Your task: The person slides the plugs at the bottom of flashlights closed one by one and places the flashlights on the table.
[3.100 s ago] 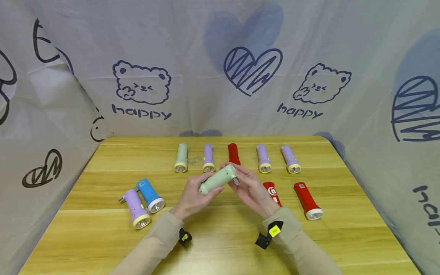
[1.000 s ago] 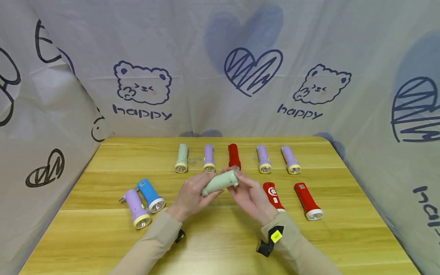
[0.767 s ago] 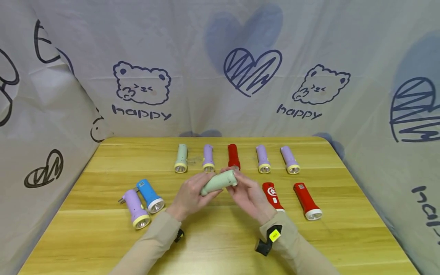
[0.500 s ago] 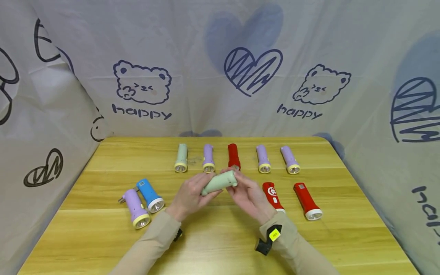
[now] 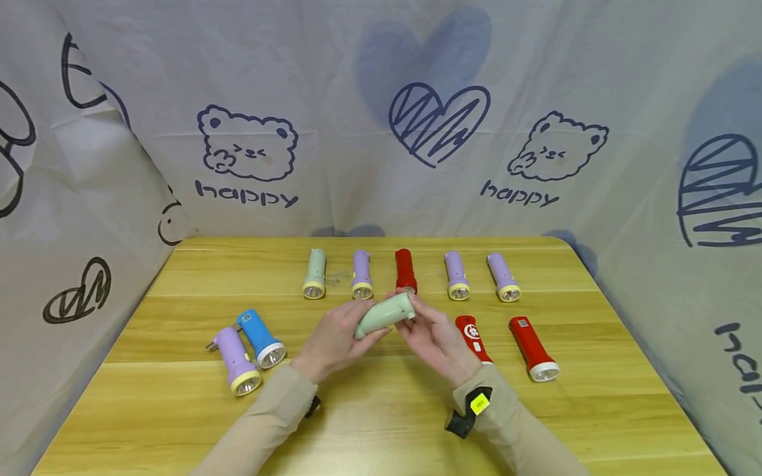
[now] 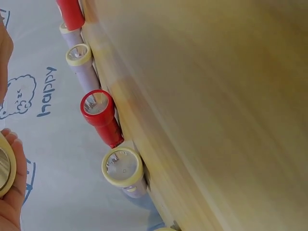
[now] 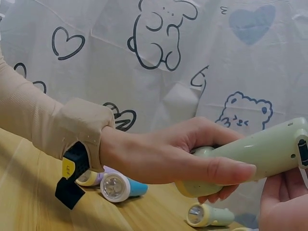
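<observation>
Above the middle of the table, both hands hold a pale green flashlight (image 5: pixel 383 315). My left hand (image 5: pixel 330 337) grips its head end, thumb along the near side in the right wrist view. Around the tail end curl the fingers of my right hand (image 5: pixel 437 340), seen from below in the right wrist view. That tail has a dark slot in the right wrist view; no prongs visibly stick out. At the left wrist view's edge, part of the flashlight's lens (image 6: pixel 4 166) shows against the fingers.
Along the back stand a green flashlight (image 5: pixel 314 272), a red one (image 5: pixel 405 270) and several purple ones (image 5: pixel 455 274). A purple flashlight (image 5: pixel 235 360) with prongs out lies by a blue one (image 5: pixel 260 337) at left. Two red flashlights (image 5: pixel 532 347) lie right, one partly behind my right hand.
About three seconds ago metal prongs stuck out of the held flashlight's tail; they no longer show. The flashlight has turned and lowered slightly. In the last second the hands have barely moved.
</observation>
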Available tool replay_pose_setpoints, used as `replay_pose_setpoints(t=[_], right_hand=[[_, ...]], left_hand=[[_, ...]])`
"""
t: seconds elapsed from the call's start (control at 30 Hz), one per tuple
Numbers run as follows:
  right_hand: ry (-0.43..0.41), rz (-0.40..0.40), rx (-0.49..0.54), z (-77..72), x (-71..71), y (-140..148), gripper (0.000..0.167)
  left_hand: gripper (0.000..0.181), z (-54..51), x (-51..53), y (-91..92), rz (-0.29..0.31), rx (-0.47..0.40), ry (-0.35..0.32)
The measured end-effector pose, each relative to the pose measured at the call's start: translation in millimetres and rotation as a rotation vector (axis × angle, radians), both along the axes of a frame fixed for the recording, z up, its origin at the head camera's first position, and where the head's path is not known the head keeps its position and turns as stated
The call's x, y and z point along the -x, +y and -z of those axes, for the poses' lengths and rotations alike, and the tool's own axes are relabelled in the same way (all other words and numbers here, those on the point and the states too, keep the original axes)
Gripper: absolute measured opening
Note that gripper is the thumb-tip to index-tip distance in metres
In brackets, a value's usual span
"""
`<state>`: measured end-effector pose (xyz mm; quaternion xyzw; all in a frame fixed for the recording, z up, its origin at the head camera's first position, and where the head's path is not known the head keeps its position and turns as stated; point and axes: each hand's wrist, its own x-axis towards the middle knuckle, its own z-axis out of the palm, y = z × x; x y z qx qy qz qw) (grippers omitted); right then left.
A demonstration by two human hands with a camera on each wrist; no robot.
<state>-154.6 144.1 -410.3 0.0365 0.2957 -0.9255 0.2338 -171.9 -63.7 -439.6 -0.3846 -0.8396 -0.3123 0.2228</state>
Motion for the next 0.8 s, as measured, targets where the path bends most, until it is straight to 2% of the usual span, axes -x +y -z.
replay_pose_setpoints(t=[0.23, 0.57, 0.8], right_hand=[[-0.023, 0.034, -0.05, 0.6, 0.7, 4.6, 0.023], [0.112, 0.101, -0.257, 1.6, 3.9, 7.5, 0.026], [0.179, 0.125, -0.355, 0.9, 5.1, 8.9, 0.027]], left_hand=[[0.032, 1.0, -0.8, 4.1, 0.001, 0.043, -0.116], [0.032, -2.9, -2.1, 8.5, -0.02, 0.073, -0.251], [0.032, -11.6, -3.5, 12.2, -0.068, 0.138, -0.282]])
